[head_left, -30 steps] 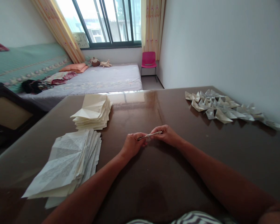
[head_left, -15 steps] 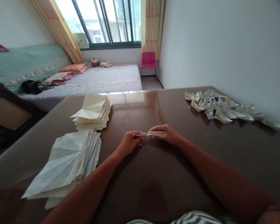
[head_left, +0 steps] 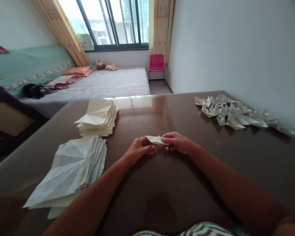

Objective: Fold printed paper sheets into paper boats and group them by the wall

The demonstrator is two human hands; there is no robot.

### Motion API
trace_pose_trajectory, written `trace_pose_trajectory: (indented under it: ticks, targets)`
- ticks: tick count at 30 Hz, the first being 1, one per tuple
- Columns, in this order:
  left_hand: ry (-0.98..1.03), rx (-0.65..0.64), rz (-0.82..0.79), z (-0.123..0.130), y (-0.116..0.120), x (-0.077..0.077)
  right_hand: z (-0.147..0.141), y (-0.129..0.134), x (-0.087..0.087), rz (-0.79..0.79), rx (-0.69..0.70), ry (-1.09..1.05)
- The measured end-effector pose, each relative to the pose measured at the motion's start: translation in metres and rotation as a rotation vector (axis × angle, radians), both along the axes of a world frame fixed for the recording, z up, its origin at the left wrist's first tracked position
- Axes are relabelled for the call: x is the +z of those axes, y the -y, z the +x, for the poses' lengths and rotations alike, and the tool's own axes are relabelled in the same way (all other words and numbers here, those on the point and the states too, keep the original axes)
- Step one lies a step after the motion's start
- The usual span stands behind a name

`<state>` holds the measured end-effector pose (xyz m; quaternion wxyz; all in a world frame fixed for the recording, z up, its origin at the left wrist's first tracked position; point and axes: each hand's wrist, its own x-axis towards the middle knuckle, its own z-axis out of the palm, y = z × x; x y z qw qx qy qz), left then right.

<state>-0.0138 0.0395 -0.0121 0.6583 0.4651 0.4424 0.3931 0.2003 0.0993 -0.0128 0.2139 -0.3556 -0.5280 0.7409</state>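
Observation:
A small folded paper piece (head_left: 155,140) is held between my two hands above the middle of the brown table. My left hand (head_left: 142,148) pinches its left end, fingers closed round it. The right end is gripped by my right hand (head_left: 177,142), thumb in front and fingers curled. Left of my hands lie a stack of creased cream sheets (head_left: 98,118) and, nearer, a stack of creased printed sheets (head_left: 71,167). Folded paper boats (head_left: 229,111) sit in a cluster at the back right.
The glossy brown table (head_left: 162,190) spans the foreground. Beyond its far edge are a bed (head_left: 123,78) and a pink chair (head_left: 156,63). A white wall runs along the right, and a dark wooden chair (head_left: 12,121) stands at the left.
The folded paper has tilted so that its broad side shows, where only a thin edge showed before. My fingers have shifted round its ends, and my right hand has moved slightly right.

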Motion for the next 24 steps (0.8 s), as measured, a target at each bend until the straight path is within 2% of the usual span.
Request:
trace_pose_trajectory:
  ticks: [3,5,10,15,20,24]
  targets:
    - [-0.001,0.003,0.015,0.003,0.001,0.003,-0.003,0.002,-0.003,-0.080,-0.015,-0.028]
    - [0.009,0.009,0.013,0.005,0.003,0.004,-0.006,0.005,-0.004,-0.076,-0.056,-0.032]
    - [0.024,0.066,0.010,0.009,0.005,0.004,-0.012,0.011,-0.002,0.030,-0.088,-0.020]
    - [0.056,0.057,0.028,0.008,0.006,0.002,-0.014,0.013,0.002,0.079,-0.054,0.004]
    - [0.072,0.031,0.029,0.007,0.005,0.000,-0.016,0.014,0.002,0.172,-0.084,0.039]
    - [0.061,0.089,0.029,0.008,0.005,0.000,-0.016,0.015,0.002,0.224,-0.054,0.066]
